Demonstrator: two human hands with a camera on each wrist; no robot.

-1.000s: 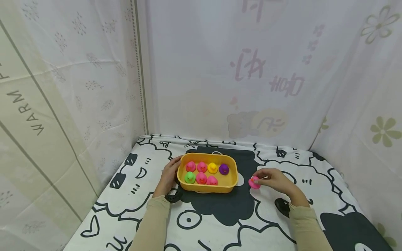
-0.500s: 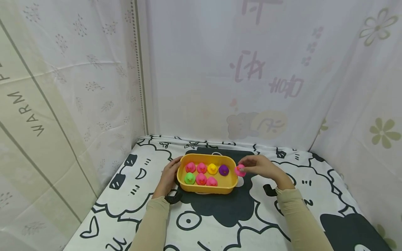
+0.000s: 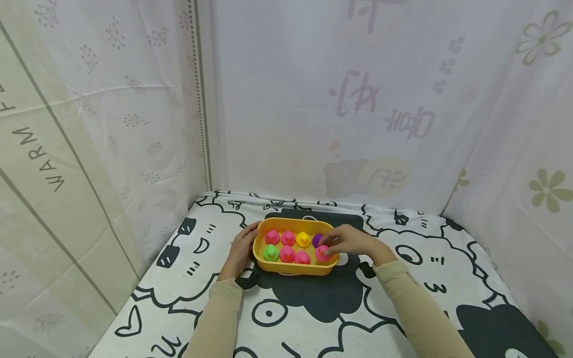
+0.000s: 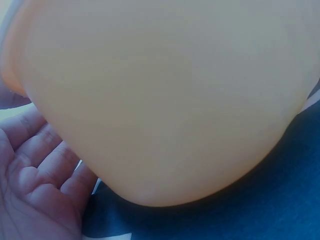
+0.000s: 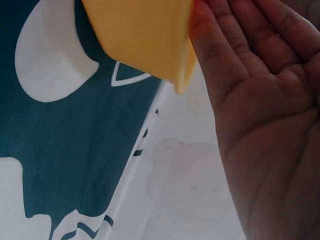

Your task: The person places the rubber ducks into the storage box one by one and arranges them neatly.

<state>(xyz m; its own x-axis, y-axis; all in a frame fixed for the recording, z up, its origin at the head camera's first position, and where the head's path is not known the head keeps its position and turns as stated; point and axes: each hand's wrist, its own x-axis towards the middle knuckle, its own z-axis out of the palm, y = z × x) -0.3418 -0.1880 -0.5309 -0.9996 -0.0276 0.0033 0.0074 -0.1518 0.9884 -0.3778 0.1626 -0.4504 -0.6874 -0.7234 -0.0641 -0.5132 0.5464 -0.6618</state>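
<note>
An oblong yellow plastic basket (image 3: 295, 270) holds several toy ducks, among them a green duck (image 3: 270, 252), a yellow duck (image 3: 303, 239) and a purple duck (image 3: 316, 240). My right hand (image 3: 353, 242) pinches a pink duck (image 3: 322, 253) inside the right end, just in front of the purple one, which it partly covers. At the left end, my left hand (image 3: 241, 251) rests against the basket. The left wrist view has that hand's relaxed fingers (image 4: 55, 160) along the basket's outer wall (image 4: 160, 100). In the right wrist view the basket wall (image 5: 140, 40) hides the duck.
A black-and-white cartoon cloth (image 3: 268, 315) covers the table under the basket. Pale printed curtains (image 3: 277, 109) hang behind and on both sides. A dark strap (image 3: 247, 280) circles the left wrist.
My right hand has carried the pink duck leftward from the cloth, over the right rim and into the basket's right end. My left hand and the basket have stayed in place.
</note>
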